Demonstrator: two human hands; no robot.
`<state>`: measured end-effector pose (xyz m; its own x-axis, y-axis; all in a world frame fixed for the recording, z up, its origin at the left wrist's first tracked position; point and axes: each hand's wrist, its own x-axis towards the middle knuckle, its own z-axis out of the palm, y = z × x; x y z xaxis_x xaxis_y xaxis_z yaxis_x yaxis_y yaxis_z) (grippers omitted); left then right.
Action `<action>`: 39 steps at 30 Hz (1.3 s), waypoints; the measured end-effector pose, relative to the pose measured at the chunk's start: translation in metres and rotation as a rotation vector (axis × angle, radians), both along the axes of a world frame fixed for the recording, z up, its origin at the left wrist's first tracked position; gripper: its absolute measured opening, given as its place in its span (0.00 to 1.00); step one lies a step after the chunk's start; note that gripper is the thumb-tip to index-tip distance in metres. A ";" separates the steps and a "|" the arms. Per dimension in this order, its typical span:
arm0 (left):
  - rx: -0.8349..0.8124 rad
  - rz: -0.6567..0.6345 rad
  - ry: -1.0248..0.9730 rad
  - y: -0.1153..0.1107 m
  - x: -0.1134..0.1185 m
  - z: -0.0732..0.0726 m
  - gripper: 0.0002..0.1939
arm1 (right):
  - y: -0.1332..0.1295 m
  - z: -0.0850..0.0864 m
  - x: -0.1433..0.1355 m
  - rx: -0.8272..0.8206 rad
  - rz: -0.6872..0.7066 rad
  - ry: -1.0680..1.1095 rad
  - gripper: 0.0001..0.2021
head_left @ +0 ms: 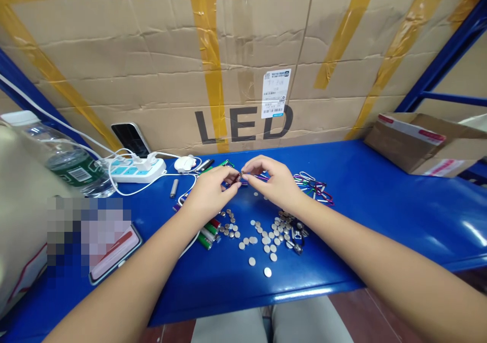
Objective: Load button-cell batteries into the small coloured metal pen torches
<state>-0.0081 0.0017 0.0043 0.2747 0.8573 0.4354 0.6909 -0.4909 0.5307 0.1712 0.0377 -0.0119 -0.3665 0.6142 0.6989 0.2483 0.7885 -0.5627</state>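
Note:
My left hand [210,191] and my right hand [274,179] meet above the blue shelf [380,201], fingertips together on a small dark cylindrical part [241,174]. A purple piece shows just under the fingers. Below the hands lie several silver button cells [262,239], scattered loose on the shelf. Small coloured tubes [208,234], green, red and white, lie by my left wrist. A pile of coloured carabiner clips [315,186] sits just right of my right hand.
A white power strip [137,169] with cables and a water bottle [64,158] stand at the left, a phone [114,254] lies at the front left. Another phone [131,139] leans on the large cardboard box [243,64] behind. A small carton [422,142] sits far right.

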 end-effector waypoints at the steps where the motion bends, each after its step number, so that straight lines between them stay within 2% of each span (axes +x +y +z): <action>1: 0.004 -0.009 0.002 0.000 0.000 0.000 0.06 | 0.000 0.000 0.000 0.014 0.004 -0.013 0.01; 8: -0.035 -0.016 -0.029 0.001 0.000 -0.002 0.08 | 0.001 0.007 0.012 0.180 0.078 -0.150 0.06; 13: -0.073 0.047 -0.057 0.003 -0.001 -0.003 0.10 | 0.005 0.016 0.031 0.121 0.102 -0.267 0.08; 18: -0.073 0.049 -0.011 0.004 -0.002 -0.005 0.09 | 0.009 0.015 0.036 0.017 0.101 -0.310 0.10; 21: -0.088 0.046 0.011 0.004 -0.002 -0.006 0.09 | 0.011 0.016 0.037 -0.020 0.041 -0.395 0.10; 27: -0.112 0.060 0.067 0.004 -0.003 -0.005 0.09 | 0.015 0.030 0.058 -0.113 -0.149 -0.776 0.09; 30: -0.105 0.039 0.097 0.005 -0.003 -0.007 0.09 | 0.014 0.034 0.065 -0.259 -0.142 -0.924 0.09; 35: -0.088 0.019 0.133 0.005 -0.003 -0.008 0.09 | 0.008 0.030 0.058 -0.366 -0.078 -1.005 0.08; 39: -0.097 0.014 0.172 0.004 -0.002 -0.006 0.09 | 0.005 0.023 0.051 -0.310 -0.117 -0.968 0.06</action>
